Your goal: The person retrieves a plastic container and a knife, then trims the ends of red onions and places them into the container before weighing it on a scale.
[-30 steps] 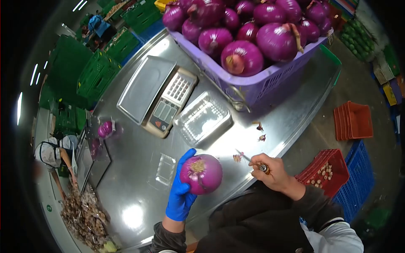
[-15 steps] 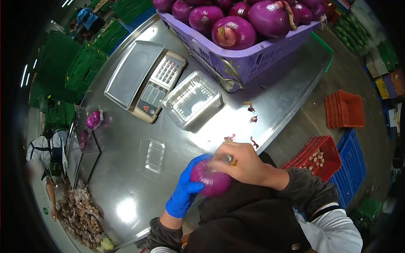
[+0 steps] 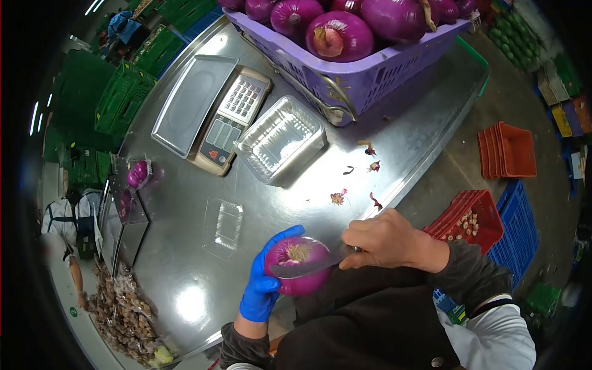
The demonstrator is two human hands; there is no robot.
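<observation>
Here, gloved left hand (image 3: 262, 283) with fingers clamped on onion (image 3: 296, 287), right hand (image 3: 385, 242) with fingers closed round knife (image 3: 305, 267), blade across onion.

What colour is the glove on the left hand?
The glove is bright blue, seen best in the head view.

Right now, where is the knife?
In the head view, the knife is in the right hand, its blade over the onion that the blue-gloved left hand holds.
</observation>
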